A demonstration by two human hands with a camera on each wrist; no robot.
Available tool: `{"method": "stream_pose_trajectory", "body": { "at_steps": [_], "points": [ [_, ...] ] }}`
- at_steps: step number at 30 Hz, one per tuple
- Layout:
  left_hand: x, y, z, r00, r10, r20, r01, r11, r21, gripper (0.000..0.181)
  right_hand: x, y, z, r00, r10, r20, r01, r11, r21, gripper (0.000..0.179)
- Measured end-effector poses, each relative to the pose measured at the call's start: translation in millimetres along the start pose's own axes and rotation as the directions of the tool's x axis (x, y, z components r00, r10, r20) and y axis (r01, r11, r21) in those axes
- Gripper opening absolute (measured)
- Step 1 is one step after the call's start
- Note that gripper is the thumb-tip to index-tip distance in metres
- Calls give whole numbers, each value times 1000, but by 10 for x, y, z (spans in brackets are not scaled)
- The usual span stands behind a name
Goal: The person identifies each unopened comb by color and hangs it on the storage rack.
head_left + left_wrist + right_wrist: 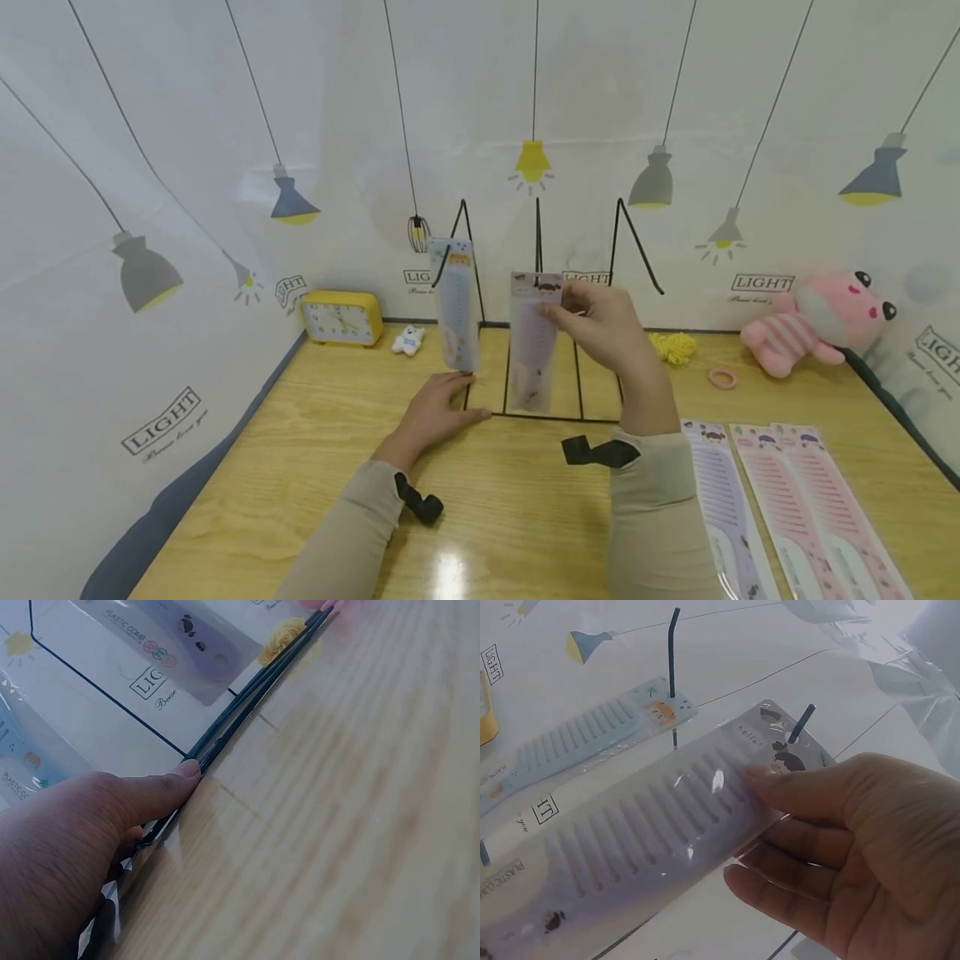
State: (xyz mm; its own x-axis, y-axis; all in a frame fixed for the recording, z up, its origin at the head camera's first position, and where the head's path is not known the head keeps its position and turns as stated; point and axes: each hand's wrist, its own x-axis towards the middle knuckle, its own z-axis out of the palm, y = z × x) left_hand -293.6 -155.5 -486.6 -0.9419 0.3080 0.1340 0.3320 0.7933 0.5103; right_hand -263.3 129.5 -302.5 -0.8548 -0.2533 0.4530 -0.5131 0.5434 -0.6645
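A black wire display rack (538, 237) with three upright hooks stands on the table. My left hand (433, 408) holds the front left corner of its base, with the thumb (161, 793) along the front wire. My right hand (600, 325) pinches the upper right edge of a packaged purple comb (534, 350) at the middle hook. In the right wrist view the hook's tip (803, 722) sticks out at the top of this packet. A packaged blue comb (456, 308) hangs on the left hook. The right hook (641, 250) carries nothing.
At the right front lie another packaged purple comb (723, 500) and two packaged pink combs (780, 492). Behind are a yellow clock (342, 317), a small white bear (408, 340), yellow yarn (673, 347), a pink ring (722, 379) and a pink plush toy (810, 321). A printed curtain (480, 100) encloses the table.
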Motion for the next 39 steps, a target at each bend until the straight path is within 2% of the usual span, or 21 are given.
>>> {"method": "stream_pose_trajectory", "body": {
  "at_steps": [3,8,13,17,20,24,29,39],
  "points": [
    [-13,-3,9,1000,-3,0,3,1000,4,83,11,27,39,997,69,-34,-69,998,-1,29],
    [-18,-2,3,1000,2,-4,-2,1000,0,83,55,74,85,979,185,-85,-184,983,20,48],
    [-19,-9,5,1000,-6,10,6,1000,-5,84,77,137,128,962,256,-97,-251,966,57,51],
    [-25,-3,5,1000,-12,18,12,1000,-5,84,92,176,161,962,258,-91,-253,965,70,39],
    [-26,11,-3,1000,-4,1,4,1000,-11,83,112,180,189,962,242,-122,-236,970,66,33],
    [-32,23,-10,1000,-1,-7,1,1000,-11,82,133,170,229,942,275,-190,-264,961,81,37],
    [-47,25,-15,1000,-8,6,8,1000,-10,82,142,175,269,918,321,-231,-302,946,116,42],
    [-17,26,-22,1000,-2,-7,2,1000,-23,81,186,244,340,897,284,-338,-242,957,162,40]
  ]
}}
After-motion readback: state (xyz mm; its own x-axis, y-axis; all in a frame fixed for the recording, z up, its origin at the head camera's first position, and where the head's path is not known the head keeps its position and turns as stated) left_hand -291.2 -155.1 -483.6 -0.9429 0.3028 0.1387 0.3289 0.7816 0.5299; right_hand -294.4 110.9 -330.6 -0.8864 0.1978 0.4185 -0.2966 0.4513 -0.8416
